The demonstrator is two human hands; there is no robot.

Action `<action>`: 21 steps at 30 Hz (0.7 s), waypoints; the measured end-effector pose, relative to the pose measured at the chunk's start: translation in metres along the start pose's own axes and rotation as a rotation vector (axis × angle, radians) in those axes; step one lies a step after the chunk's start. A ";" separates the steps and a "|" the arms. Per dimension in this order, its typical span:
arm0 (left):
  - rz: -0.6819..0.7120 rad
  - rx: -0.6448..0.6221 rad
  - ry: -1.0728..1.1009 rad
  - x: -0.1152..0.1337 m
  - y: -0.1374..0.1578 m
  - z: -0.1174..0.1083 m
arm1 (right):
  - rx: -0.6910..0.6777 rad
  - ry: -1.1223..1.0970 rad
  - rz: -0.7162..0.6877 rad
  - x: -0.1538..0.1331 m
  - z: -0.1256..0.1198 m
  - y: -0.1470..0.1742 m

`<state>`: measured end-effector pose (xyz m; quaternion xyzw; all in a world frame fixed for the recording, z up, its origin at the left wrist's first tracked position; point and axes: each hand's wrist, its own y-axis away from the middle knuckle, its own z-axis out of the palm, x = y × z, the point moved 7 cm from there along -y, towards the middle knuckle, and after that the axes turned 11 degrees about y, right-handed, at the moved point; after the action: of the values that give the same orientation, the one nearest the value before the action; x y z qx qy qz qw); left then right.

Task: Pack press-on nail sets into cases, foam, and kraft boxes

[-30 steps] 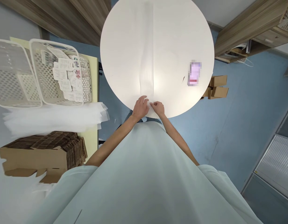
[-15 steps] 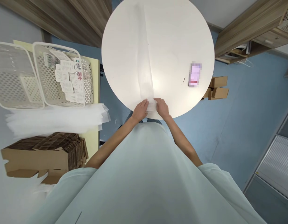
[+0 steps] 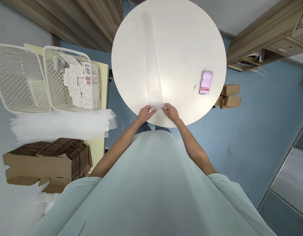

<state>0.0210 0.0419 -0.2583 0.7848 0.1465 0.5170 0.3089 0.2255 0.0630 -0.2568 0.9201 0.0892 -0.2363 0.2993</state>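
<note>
A long strip of translucent white packing foam sheet (image 3: pixel 152 65) runs down the round white table (image 3: pixel 190 39) toward me. Its near end is turned up in a narrow fold or roll between my hands. My left hand (image 3: pixel 145 114) pinches the left end of that fold, thumb below and fingers on top. At the right end, my right hand (image 3: pixel 172 112) grips it in the same way. Whether anything is wrapped inside the fold cannot be made out.
A blurred pink item (image 3: pixel 206 82) lies at the table's right. Left, a side table (image 3: pixel 104 75) bears a white basket (image 3: pixel 47 85) of small packs, stacked foam sheets (image 3: pixel 63 126) and flattened cardboard boxes (image 3: pixel 38 167). Brown cartons (image 3: pixel 231 95) stand right of the table.
Both hands have gone from pressing the near end of the strip flat to gripping it at its two sides. That end is now raised in a fold or roll, slightly farther from me.
</note>
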 end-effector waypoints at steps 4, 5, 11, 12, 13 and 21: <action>-0.106 0.131 0.094 -0.010 -0.009 -0.006 | 0.022 -0.016 0.065 -0.004 0.000 -0.014; -0.124 0.175 0.095 -0.012 -0.012 -0.008 | 0.036 -0.020 0.087 -0.005 0.000 -0.017; -0.202 0.318 0.043 -0.017 -0.026 -0.011 | 0.064 -0.039 0.261 -0.002 0.005 -0.031; -0.208 0.318 0.036 -0.017 -0.027 -0.010 | 0.063 -0.033 0.279 -0.002 0.006 -0.031; -0.215 0.315 0.032 -0.017 -0.028 -0.010 | 0.069 -0.019 0.286 -0.003 0.005 -0.031; 0.124 0.344 -0.231 0.013 -0.031 -0.008 | 0.130 0.295 -0.170 -0.043 -0.006 -0.044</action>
<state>0.0221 0.0758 -0.2663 0.8875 0.1477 0.4090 0.1526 0.1771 0.1012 -0.2537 0.9513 0.1942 -0.1287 0.2017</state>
